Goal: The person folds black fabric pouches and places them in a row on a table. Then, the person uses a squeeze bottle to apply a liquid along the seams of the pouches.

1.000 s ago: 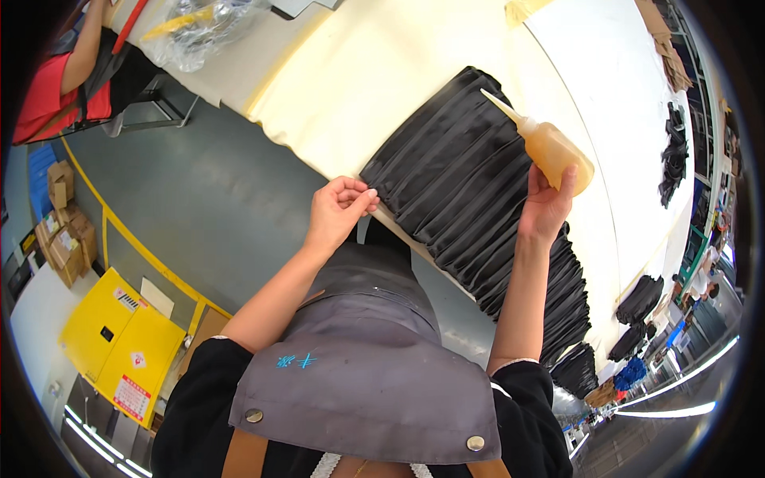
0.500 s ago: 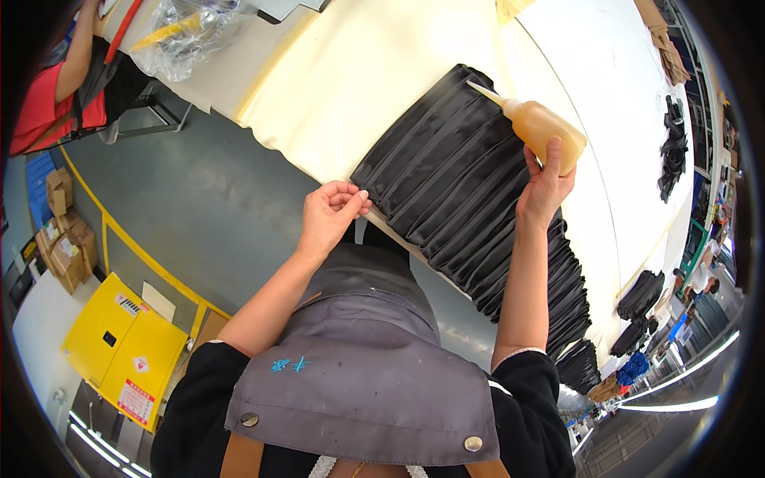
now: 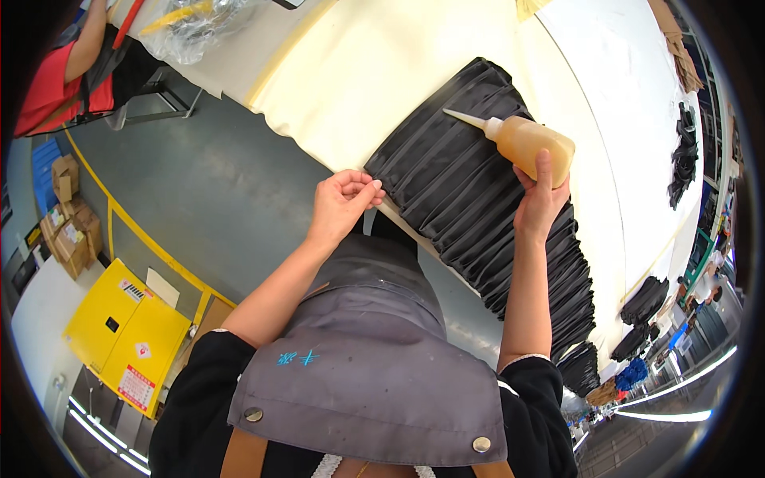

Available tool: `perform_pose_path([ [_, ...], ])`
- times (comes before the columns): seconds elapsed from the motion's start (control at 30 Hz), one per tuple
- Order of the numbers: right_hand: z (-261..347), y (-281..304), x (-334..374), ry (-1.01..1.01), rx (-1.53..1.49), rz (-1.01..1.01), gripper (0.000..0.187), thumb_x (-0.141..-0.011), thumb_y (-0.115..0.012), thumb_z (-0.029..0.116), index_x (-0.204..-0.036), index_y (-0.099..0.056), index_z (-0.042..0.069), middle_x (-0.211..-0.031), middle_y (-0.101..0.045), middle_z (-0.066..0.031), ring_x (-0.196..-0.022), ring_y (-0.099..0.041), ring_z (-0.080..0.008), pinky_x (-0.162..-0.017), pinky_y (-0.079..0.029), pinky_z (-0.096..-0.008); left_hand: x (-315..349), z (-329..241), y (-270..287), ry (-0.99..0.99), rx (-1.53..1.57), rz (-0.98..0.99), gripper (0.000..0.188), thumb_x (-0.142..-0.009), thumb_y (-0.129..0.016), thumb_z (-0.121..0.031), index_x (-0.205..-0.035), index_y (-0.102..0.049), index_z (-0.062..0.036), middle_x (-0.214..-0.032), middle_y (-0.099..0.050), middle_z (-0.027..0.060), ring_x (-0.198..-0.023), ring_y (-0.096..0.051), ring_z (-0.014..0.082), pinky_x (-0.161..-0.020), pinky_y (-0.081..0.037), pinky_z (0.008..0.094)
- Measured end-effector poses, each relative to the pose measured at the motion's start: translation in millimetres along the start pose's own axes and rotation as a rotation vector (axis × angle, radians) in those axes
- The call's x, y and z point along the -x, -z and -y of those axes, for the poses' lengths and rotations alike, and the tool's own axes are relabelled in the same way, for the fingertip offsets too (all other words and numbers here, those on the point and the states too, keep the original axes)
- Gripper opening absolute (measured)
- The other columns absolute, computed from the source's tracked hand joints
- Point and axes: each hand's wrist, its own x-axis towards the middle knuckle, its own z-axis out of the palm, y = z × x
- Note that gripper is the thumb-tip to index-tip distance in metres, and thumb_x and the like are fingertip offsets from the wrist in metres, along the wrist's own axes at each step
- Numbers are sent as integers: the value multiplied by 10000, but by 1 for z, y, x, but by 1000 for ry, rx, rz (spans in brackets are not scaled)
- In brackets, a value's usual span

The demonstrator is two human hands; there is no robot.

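Note:
My right hand (image 3: pixel 543 199) is wrapped round a squeeze bottle (image 3: pixel 535 148) of amber liquid. The bottle is tilted, and its long pale nozzle points left above a row of black fabric strips (image 3: pixel 454 171). These glossy strips lie side by side, overlapping, along the near edge of the table. My left hand (image 3: pixel 343 203) is closed at the near left corner of the row, thumb and forefinger pinched on the end of a black strip (image 3: pixel 373 177). Its other fingers are curled in.
Cream sheeting covers the table (image 3: pixel 351 80). A clear plastic bag (image 3: pixel 203 32) lies at the far left, near a person in a red top (image 3: pixel 48 92). More black bundles (image 3: pixel 644 301) rest at the right. A yellow cabinet (image 3: pixel 119 331) and cardboard boxes (image 3: pixel 72 239) stand at the left.
The bottle in my right hand has swung so its nozzle reaches farther left and lower over the black strips. My left hand keeps its pinch at the corner. The whole view has shifted slightly.

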Motion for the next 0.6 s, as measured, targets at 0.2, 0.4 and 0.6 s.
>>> perform_pose_path([
  [0.2, -5, 0, 19, -35, -2, 46, 431, -893, -690, 230, -1212, -525, -10, -1087, -597, -101, -990, -614, -184, -760, -576, -330, -1, 0, 0, 8, 10, 2, 157, -890, -685, -118, -922, -640, 30, -799, -711, 103, -715, -684, 122, -639, -532, 216],
  [0.4, -15, 4, 45, -108, -1, 158, 436, -882, -704, 234, -1207, -528, 2, -1073, -598, -84, -970, -609, -165, -755, -566, -322, -1, 2, 1, 7, 18, 7, 160, -893, -683, -121, -922, -640, 30, -806, -713, 101, -725, -688, 123, -652, -544, 224],
  [0.6, -23, 10, 60, -195, -59, 155, 454, -888, -695, 291, -1212, -534, 17, -1073, -608, -71, -962, -614, -154, -782, -550, -313, -1, 4, 1, -9, 25, 7, 158, -896, -681, -121, -925, -637, 28, -797, -713, 104, -724, -692, 128, -651, -548, 229],
])
